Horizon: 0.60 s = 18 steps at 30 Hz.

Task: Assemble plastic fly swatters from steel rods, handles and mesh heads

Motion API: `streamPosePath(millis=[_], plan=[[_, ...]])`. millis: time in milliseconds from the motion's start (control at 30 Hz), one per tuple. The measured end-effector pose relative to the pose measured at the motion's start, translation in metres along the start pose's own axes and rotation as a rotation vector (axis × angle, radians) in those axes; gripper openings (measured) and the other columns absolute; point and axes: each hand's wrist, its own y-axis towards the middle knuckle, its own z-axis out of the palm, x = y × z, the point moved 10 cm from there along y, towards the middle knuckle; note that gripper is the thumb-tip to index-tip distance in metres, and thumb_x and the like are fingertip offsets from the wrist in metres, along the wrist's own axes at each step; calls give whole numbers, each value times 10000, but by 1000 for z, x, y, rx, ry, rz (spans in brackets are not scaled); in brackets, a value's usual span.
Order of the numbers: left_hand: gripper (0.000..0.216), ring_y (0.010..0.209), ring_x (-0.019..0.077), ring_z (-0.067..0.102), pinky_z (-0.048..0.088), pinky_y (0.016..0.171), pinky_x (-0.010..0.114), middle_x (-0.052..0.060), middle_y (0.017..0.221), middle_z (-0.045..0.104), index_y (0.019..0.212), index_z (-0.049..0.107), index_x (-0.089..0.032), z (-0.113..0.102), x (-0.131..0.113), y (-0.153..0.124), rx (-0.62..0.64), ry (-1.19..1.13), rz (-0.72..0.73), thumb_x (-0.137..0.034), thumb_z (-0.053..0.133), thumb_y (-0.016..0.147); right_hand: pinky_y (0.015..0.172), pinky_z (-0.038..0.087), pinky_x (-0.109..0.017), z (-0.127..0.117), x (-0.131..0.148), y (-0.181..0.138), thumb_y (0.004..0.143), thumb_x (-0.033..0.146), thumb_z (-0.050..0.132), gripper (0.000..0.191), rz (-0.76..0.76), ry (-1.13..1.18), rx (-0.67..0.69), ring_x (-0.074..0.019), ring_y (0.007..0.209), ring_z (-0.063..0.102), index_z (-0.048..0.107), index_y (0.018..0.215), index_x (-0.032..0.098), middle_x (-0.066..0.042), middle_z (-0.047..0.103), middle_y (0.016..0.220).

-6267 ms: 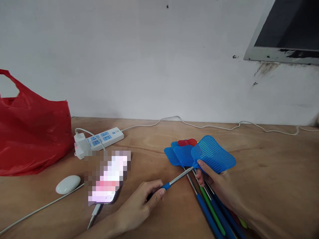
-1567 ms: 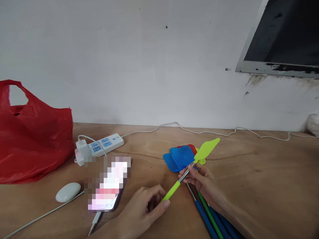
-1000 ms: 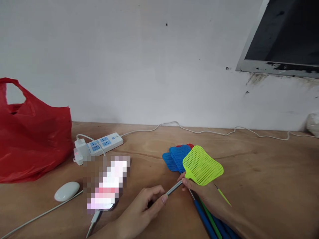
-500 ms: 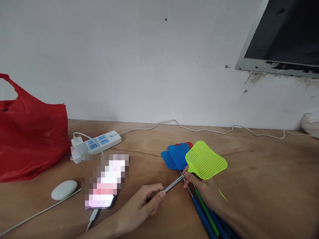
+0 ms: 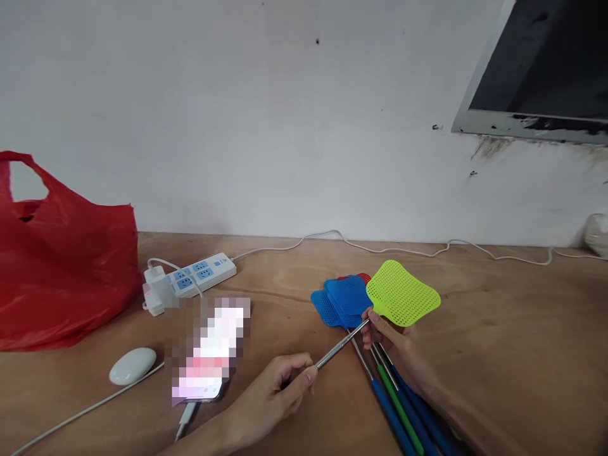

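A yellow-green fly swatter (image 5: 403,293) with a perforated head is held above the table in both hands. My right hand (image 5: 392,335) pinches it just below the head. My left hand (image 5: 285,386) is closed round the lower part of its silver metal rod; whatever handle lies inside the fist is hidden. Under and behind my right hand, several more swatters lie in a fanned pile: blue heads (image 5: 349,297), a red head (image 5: 365,277) partly covered, and blue and green handles (image 5: 401,411) pointing toward me.
On the left are a red plastic bag (image 5: 71,266), a white power strip (image 5: 209,269) with a charger, a phone (image 5: 211,348) with a cable plugged in, and a white mouse-shaped object (image 5: 133,365). A thin white cord (image 5: 389,249) runs along the wall.
My right hand and the swatter's head have moved slightly right and away from my left hand, so more of the metal rod shows between them. The view has shifted a little.
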Motion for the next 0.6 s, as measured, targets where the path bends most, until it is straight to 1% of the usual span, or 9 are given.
streamPosePath(millis=[67,133,267,333,400,500,600], plan=[[541,497,93,302,235,484,235,-90,572,357,772,492,-193,0,-1,0,-4,26,12,-697,412,952,561,522,-311,-2,-1,0,630,508,882,365,-6,-25,-7,-182,599,615,743,752,193,-19,679,652],[549,522,100,319,250,499,238,-83,586,362,762,489,-193,1,-2,0,-9,52,26,-701,407,951,577,527,-328,-3,-4,-2,632,520,877,364,6,-74,7,-190,598,618,748,746,198,-21,684,649],[549,565,112,351,276,528,243,-68,614,374,757,480,-192,1,-4,0,-34,82,49,-692,387,964,577,535,-343,13,-21,-11,707,531,824,338,114,-168,162,-198,601,632,766,786,208,-27,699,676],[542,575,114,361,286,538,244,-63,625,383,763,487,-189,1,-3,-1,-42,85,53,-681,390,969,559,532,-327,18,-22,-14,729,534,808,339,129,-170,190,-183,586,624,772,811,207,-18,689,673],[530,572,114,358,283,534,241,-65,622,384,786,505,-186,1,0,-1,-38,75,43,-671,399,972,560,532,-309,19,-19,-15,738,535,801,352,115,-165,176,-171,589,623,774,835,198,-15,686,681],[519,520,106,311,244,498,241,-86,582,346,811,507,-195,2,4,-1,-10,32,7,-679,401,965,561,530,-300,14,-13,-12,738,577,784,414,104,-105,112,-170,591,625,765,849,178,-22,691,674],[540,518,109,307,252,502,244,-86,591,335,805,514,-198,1,2,-3,-12,50,-6,-706,395,948,535,516,-289,5,-14,-10,679,589,821,436,147,-36,21,-167,563,614,750,788,173,-23,690,628]])
